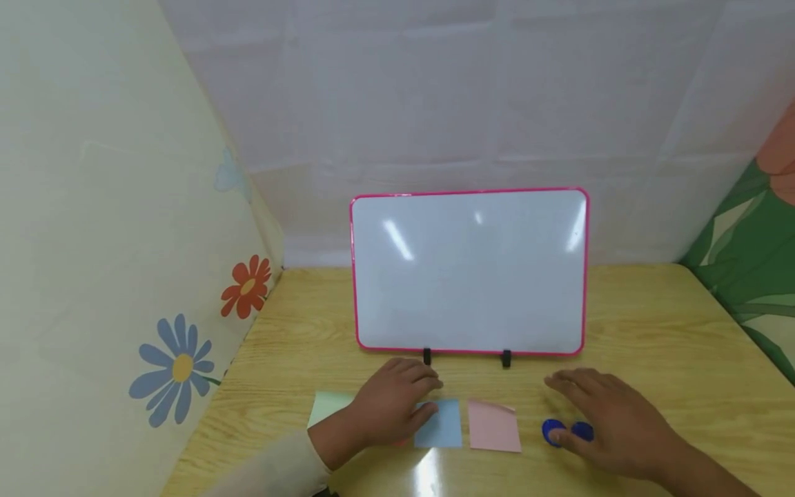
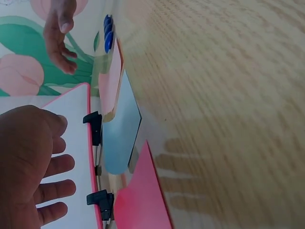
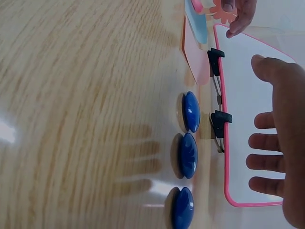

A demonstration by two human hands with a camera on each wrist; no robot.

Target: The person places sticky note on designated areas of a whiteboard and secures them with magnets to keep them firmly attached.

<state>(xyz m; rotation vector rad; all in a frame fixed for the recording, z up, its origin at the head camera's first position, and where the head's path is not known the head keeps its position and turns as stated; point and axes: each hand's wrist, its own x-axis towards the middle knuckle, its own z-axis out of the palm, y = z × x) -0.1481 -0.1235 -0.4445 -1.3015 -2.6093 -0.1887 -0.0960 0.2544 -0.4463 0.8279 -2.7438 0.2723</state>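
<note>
Wood-grain tabletop (image 1: 652, 310) is catching glare, running back to creased white cloth (image 1: 497, 90). Cream wall (image 1: 93, 228) at left is bearing blue daisy (image 1: 161, 379), red flower (image 1: 239, 293); leafy mural (image 1: 751, 255) is filling right side. Pink-framed whiteboard (image 1: 466, 276) is standing on black feet (image 1: 506, 359). We are hovering left hand (image 1: 394, 404), fingers relaxed, apart, over sticky notes (image 1: 446, 429); right hand (image 1: 627, 424), fingers likewise apart, above glossy blue domed discs (image 3: 189, 156).

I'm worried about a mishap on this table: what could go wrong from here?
The whiteboard stands on small black supports, so a bump might tip it. The right hand hovers near the smooth blue domed discs and could scatter them. The pale pink sticky note has a curled edge that might snag.
</note>
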